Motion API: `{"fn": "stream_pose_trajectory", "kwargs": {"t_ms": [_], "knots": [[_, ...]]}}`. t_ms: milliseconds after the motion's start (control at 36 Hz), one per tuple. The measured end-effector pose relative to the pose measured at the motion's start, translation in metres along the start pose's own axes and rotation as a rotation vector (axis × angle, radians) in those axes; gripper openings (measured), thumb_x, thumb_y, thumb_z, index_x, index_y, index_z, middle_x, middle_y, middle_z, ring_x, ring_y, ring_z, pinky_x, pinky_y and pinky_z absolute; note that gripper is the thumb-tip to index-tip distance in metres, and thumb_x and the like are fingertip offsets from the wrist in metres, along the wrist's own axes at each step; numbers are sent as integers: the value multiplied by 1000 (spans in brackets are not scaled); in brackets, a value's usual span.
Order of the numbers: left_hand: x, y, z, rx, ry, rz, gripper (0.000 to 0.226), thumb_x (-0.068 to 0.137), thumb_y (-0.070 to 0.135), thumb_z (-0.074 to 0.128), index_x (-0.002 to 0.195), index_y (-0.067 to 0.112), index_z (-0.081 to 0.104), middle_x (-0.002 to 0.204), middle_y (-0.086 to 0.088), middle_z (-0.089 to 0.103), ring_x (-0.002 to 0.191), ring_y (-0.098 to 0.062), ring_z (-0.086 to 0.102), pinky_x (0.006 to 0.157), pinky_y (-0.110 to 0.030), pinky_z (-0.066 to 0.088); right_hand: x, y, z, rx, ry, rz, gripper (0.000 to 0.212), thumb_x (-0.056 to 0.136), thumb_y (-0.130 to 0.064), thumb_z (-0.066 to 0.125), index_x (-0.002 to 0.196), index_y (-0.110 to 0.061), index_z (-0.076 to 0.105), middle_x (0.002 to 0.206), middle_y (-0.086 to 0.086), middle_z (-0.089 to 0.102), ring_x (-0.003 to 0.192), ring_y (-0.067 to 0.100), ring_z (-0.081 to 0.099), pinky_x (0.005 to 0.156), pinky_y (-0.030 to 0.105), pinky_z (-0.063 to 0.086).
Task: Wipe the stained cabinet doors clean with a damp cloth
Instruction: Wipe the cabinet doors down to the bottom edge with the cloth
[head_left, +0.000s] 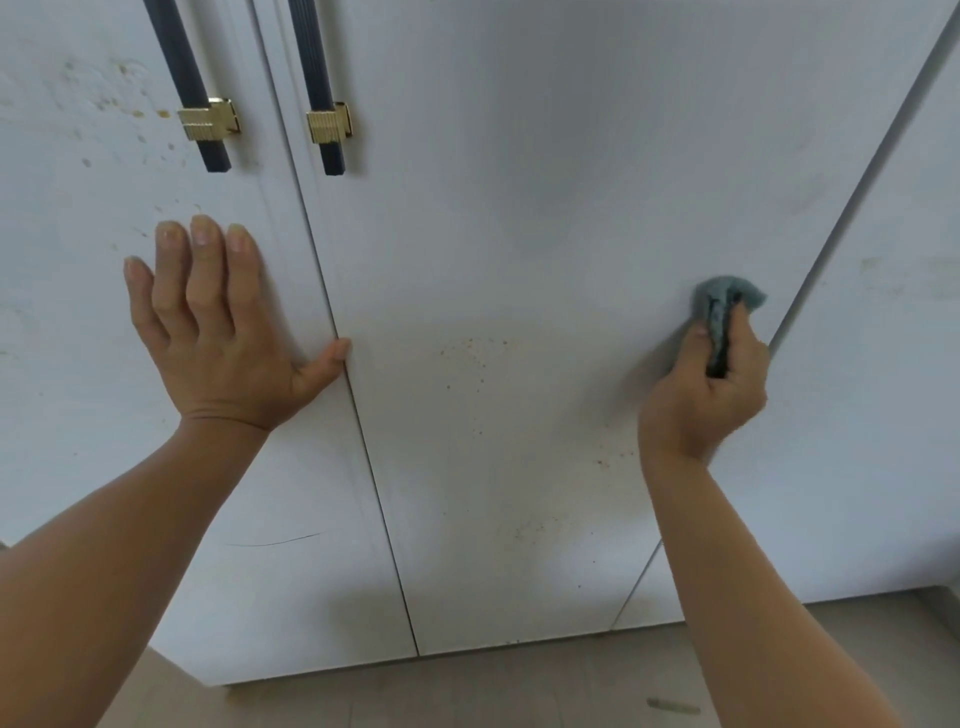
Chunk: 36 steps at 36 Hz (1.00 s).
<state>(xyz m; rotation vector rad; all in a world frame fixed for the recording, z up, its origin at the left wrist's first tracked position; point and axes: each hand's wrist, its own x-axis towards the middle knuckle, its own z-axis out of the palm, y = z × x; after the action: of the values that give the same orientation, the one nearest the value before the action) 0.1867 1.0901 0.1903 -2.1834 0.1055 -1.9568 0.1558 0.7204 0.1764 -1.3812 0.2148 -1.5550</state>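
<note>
A person wipes the middle door (519, 208) of a white cabinet. The right hand (706, 400) is clenched round a bunched blue-grey cloth (727, 301), which is pressed to the panel near its right edge. The left hand (218, 332) lies flat on the left door (78, 291), fingers straight and holding nothing, thumb at the seam between the two doors.

Wiping appears under way but far from done. Brown specks (472, 358) sit below and left of the cloth, and more spatter (135, 111) marks the left door. The next stroke likely calls for drawing the cloth down and leftward over those specks.

Two dark handles (192, 88) with brass clips hang above, apart from that path. The bracing left hand covers part of the left door. The right door (883, 364) shows what may be faint smudges, too pale to confirm.
</note>
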Motion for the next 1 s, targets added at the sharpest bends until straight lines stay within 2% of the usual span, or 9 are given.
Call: {"fn": "stream_pose_trajectory", "kwargs": {"t_ms": [139,278,333,389,472,611,722,889,1000], "knots": [[0,0,-2,11,-2,-7,108,89,78,46,161,1,25,161,-20,20,158,-32,5,127,-54,11,-40,-11,21,-79,-136,-291,30,91,0,60,118,-2,72,78,12,55,66,16,46,57,24,40],[1,0,-1,17,7,4,108,89,78,46,161,1,24,160,-21,22,153,-39,14,128,-54,10,-50,1,4,-121,-472,-625,28,93,3,56,111,-2,77,73,11,54,62,26,50,52,34,40],[0,0,1,31,10,6,108,88,79,45,161,0,26,160,-21,24,151,-41,18,128,-53,9,-40,3,-2,-127,-448,-545,28,92,6,60,115,0,74,77,14,56,68,25,50,61,28,43],[0,0,3,36,5,6,109,88,79,45,160,0,27,160,-21,24,150,-42,20,128,-53,9,-31,-3,2,-105,-263,-313,33,91,6,61,123,1,70,82,12,55,73,15,48,70,15,39],[-1,1,2,37,-1,4,109,88,79,45,160,0,26,160,-20,23,149,-43,21,127,-54,10,-28,-18,19,-40,-47,-70,39,93,1,60,131,-3,65,91,4,51,74,3,46,68,14,43],[0,0,2,32,-10,4,109,88,80,45,161,1,24,160,-20,23,149,-42,21,127,-54,11,-63,-16,24,-88,-288,-422,40,89,10,60,126,-5,67,81,6,48,67,19,44,56,29,39],[0,1,0,27,-22,2,109,88,80,44,160,1,25,160,-20,22,149,-43,22,126,-55,12,-70,-2,7,-128,-571,-691,24,100,-4,58,118,-6,74,74,12,53,65,26,49,55,33,41],[0,0,1,36,-19,4,109,88,80,45,158,0,28,160,-20,24,148,-44,24,127,-55,12,-32,-17,20,-47,-229,-373,28,91,8,61,118,8,69,86,18,64,84,11,50,74,20,44],[0,0,0,48,-17,4,108,88,80,45,157,-1,30,159,-22,27,147,-45,25,126,-55,13,-42,-22,33,-76,-154,-389,27,89,9,62,114,5,72,84,18,63,77,23,57,68,28,49]]}}
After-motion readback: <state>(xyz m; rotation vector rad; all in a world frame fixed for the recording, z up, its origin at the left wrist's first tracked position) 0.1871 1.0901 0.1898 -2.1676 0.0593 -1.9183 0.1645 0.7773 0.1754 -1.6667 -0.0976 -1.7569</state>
